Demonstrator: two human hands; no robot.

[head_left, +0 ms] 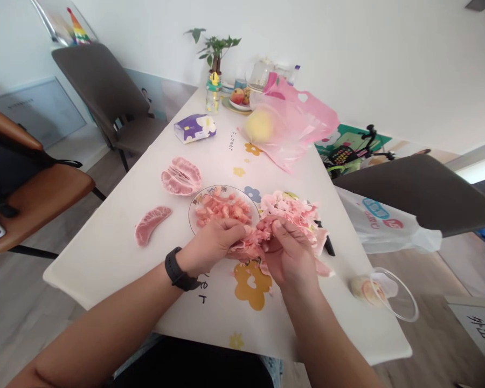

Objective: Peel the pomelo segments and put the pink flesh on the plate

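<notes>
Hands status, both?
Left hand: closed, pinching a pink pomelo segment.
Right hand: closed, gripping the same pink pomelo segment.

Pomelo membrane (pixel 262 237): torn, fibrous, matt.
Plate (pixel 202 194): glazed ceramic, glossy.
Carrier bag (pixel 303 116): thin plastic, creased, glossy.
Tabletop (pixel 105 264): smooth, matt white finish.
Container lid (pixel 396 293): clear plastic, glossy.
Chair seat (pixel 40 199): tan leather-look upholstery, smooth.

Pomelo pulp (pixel 223 209) in a plate (pixel 191 214); segments (pixel 181 176) left; membranes (pixel 289 209) right.
</notes>
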